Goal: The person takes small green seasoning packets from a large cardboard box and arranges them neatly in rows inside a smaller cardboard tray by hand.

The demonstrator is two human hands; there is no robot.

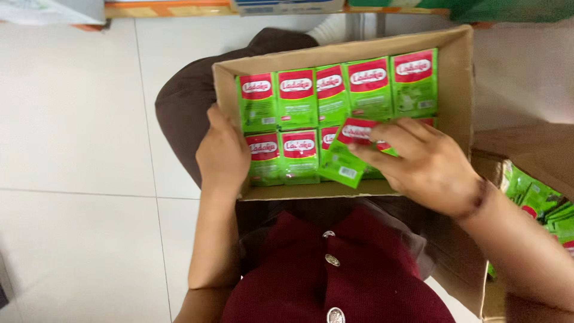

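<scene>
At frame centre, the right hand (433,167) pinches a tilted green sachet (347,157) in its grip, while the left hand (222,157) clasps the cardboard box (457,90) wall.

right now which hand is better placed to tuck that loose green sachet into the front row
Right. The right hand already pinches the tilted green sachet just over the front row, while the left hand grips the cardboard box at its left wall, likely steadying it.
</scene>
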